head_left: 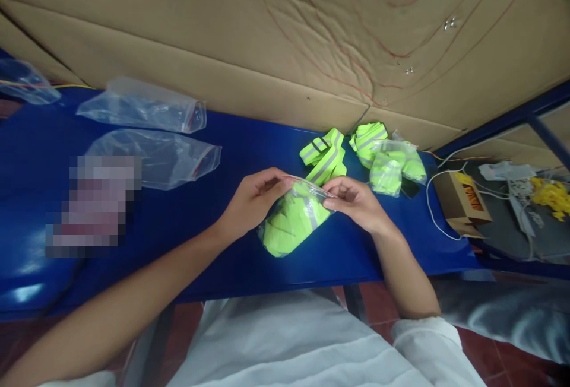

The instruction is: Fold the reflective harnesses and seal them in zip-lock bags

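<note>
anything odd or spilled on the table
On the blue table, only the pixelated patch at left stands out: coarse blocks hide what lies there. No spill shows, nor damage to the bag held by left hand and right hand.

The blue table (249,149) catches glare at its left end. Behind the table stands a creased brown cardboard wall (178,25); beneath it, red tiled floor (499,351); to its right, a dark worktop (503,215).

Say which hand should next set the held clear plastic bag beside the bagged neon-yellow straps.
Right hand, likely: nearer the bagged straps than the left hand, though both hold the bag.
</note>
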`<control>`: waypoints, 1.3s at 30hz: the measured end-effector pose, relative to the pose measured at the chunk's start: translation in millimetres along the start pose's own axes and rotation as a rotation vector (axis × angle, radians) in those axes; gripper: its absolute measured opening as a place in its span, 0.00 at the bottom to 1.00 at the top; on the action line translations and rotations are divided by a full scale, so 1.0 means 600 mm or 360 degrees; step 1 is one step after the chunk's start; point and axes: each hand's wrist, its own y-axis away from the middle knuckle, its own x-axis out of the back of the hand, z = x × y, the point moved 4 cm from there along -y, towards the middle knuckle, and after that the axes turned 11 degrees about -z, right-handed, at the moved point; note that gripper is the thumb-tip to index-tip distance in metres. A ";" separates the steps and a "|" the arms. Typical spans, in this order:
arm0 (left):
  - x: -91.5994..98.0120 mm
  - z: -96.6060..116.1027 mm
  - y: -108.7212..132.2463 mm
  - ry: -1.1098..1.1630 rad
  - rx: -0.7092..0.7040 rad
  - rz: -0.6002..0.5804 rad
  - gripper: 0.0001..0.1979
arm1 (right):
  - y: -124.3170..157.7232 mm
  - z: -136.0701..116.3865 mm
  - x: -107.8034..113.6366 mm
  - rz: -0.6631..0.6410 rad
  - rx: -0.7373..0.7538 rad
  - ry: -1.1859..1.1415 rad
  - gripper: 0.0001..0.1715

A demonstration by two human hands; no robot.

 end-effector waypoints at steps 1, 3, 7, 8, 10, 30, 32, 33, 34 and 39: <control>0.002 0.002 0.000 -0.0043 -0.0027 0.0039 0.17 | 0.002 -0.002 0.000 0.0020 -0.0018 0.0029 0.18; 0.008 0.005 -0.001 -0.0123 -0.0083 0.0117 0.16 | 0.007 -0.006 0.000 -0.0010 -0.0065 0.0094 0.18; 0.026 0.007 -0.002 -0.0173 -0.0151 0.0295 0.16 | 0.017 -0.016 -0.004 -0.0231 -0.0076 0.0157 0.16; 0.029 0.006 -0.002 -0.0168 -0.0159 0.0321 0.16 | 0.018 -0.017 -0.005 -0.0250 -0.0057 0.0142 0.16; 0.031 0.003 -0.002 -0.0172 -0.0168 0.0341 0.17 | 0.019 -0.019 -0.006 -0.0248 -0.0016 0.0078 0.18; 0.017 -0.013 -0.016 0.0130 0.0044 0.0183 0.18 | -0.006 0.015 -0.009 0.0238 0.0017 0.0099 0.25; 0.023 -0.015 -0.020 0.0141 0.0053 0.0223 0.19 | -0.012 0.020 -0.006 0.0241 -0.0003 0.0084 0.27; 0.024 -0.015 -0.021 0.0134 0.0050 0.0236 0.20 | -0.014 0.021 -0.007 0.0232 -0.0007 0.0080 0.28; 0.025 -0.015 -0.021 0.0118 0.0045 0.0245 0.20 | -0.015 0.022 -0.007 0.0223 -0.0008 0.0075 0.28; 0.027 -0.015 -0.020 0.0073 0.0006 0.0201 0.18 | -0.014 0.023 -0.008 0.0273 0.0055 0.0134 0.27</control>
